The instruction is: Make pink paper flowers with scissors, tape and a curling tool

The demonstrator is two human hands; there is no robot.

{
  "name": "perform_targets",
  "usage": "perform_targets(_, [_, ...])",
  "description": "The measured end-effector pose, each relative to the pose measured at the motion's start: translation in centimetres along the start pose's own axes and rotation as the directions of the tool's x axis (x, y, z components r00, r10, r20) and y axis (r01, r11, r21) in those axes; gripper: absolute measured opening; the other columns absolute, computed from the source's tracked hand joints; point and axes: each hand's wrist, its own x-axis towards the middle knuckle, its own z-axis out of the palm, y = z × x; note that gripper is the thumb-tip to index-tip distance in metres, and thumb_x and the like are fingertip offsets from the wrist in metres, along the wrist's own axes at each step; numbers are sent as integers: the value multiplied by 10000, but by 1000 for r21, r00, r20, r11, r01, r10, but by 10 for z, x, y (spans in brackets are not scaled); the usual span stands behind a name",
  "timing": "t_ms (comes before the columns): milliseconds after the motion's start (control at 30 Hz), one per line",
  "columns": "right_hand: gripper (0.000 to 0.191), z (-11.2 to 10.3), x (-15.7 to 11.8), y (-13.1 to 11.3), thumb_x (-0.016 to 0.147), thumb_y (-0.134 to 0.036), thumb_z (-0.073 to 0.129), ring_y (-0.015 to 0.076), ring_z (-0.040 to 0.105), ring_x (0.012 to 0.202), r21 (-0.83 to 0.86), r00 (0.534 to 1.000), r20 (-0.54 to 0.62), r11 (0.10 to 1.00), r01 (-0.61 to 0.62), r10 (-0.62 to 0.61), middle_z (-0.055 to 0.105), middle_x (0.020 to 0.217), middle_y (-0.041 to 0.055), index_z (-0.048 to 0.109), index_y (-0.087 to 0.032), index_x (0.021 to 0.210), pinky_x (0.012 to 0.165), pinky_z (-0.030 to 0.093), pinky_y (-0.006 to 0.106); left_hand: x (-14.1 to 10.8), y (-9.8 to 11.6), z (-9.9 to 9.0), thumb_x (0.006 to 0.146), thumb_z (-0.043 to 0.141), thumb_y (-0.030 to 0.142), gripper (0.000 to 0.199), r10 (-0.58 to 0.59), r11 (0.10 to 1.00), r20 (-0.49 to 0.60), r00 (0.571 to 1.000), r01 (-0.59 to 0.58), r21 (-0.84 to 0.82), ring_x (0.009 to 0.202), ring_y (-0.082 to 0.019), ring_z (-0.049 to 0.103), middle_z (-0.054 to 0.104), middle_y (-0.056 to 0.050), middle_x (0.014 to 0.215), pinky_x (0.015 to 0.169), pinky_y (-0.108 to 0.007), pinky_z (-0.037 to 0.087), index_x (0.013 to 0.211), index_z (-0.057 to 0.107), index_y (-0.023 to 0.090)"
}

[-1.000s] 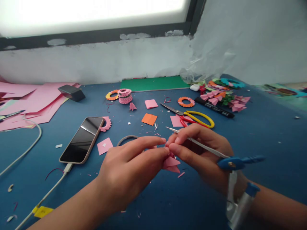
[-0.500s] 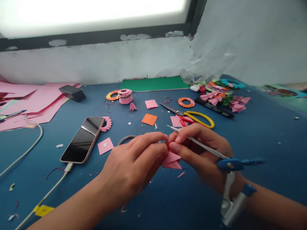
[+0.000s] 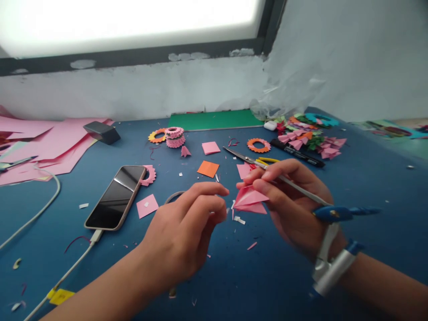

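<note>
The right hand (image 3: 294, 200) pinches a folded pink paper piece (image 3: 250, 199) between thumb and fingers, holding it just above the blue table (image 3: 368, 178), and a thin metal tool (image 3: 301, 189) with a blue end lies across the same hand; how the fingers grip the tool is hidden behind the knuckles. The left hand (image 3: 182, 236) hovers just beside the paper, apart from it, its thumb and forefinger drawn near each other with nothing visible between them; whether the tips touch is hard to make out. A grey ring (image 3: 172, 197) is half hidden behind the left hand. The right hand covers most of the yellow-handled scissors (image 3: 242, 156), leaving the blades showing. A phone (image 3: 115, 196) lies to the left, its cable (image 3: 67, 269) running out of view at the lower edge. Pink sheets (image 3: 50, 142) are cut off at the left edge.
</note>
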Motion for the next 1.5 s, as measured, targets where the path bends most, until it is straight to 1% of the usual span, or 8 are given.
perform_targets(167, [133,2,1,-3,782,-152,647,139,669,772,-5,994,-19,994,105,-105,668,789,-31,556,-249,784,650,564,274,2,-1,0,870,458,89,128,-223,973,-73,972,217,-76,819,-124,621,642,-47,948,659,-221,539,897,524,195])
perform_targets(400, [172,5,-6,-4,783,-100,635,119,674,801,-48,990,104,994,96,-90,679,833,-31,553,-247,822,683,576,234,9,-5,-3,822,611,318,156,-556,817,21,831,551,-169,534,-109,590,680,-3,640,490,-204,499,795,693,188])
perform_targets(600, [176,6,-10,-3,801,-95,622,94,659,845,28,982,184,999,33,-38,671,888,-32,567,-251,863,729,571,200,14,5,-5,830,607,351,175,-607,441,351,713,670,-597,705,-117,660,717,-8,781,551,-169,539,903,694,218])
perform_targets(733, [152,7,-10,-2,796,-111,628,106,667,797,33,983,180,999,33,-39,674,875,-23,563,-238,848,689,581,217,17,10,-3,742,717,263,222,-617,243,469,632,720,-650,744,-126,673,720,-10,841,550,-167,544,953,668,214])
perform_targets(1000, [120,7,-7,2,801,-108,621,79,667,784,-101,988,155,995,14,2,668,844,-21,571,-213,831,695,563,149,15,8,-2,699,745,287,197,-719,427,294,629,735,-527,637,-101,616,682,-6,788,506,-164,494,864,693,193])
perform_targets(1167, [137,7,-9,3,785,-114,640,76,667,802,-102,985,172,994,30,-12,673,852,-26,574,-219,844,722,559,143,15,9,-2,729,714,238,83,-690,500,233,685,684,-531,744,-108,629,680,14,796,509,-125,455,809,697,221])
perform_targets(1367, [145,9,-12,4,773,-122,653,86,661,826,-93,980,200,995,27,-7,668,865,-21,582,-227,844,723,563,155,14,11,-2,742,701,267,123,-740,337,299,603,716,-611,738,-127,644,681,15,810,540,-177,546,844,656,215])
perform_targets(1500, [124,8,-13,4,777,-123,645,97,662,807,-103,986,168,994,22,-5,660,856,-12,581,-215,831,714,571,180,14,10,0,706,744,262,156,-705,260,334,626,667,-699,751,-115,662,699,21,804,561,-154,555,813,652,197])
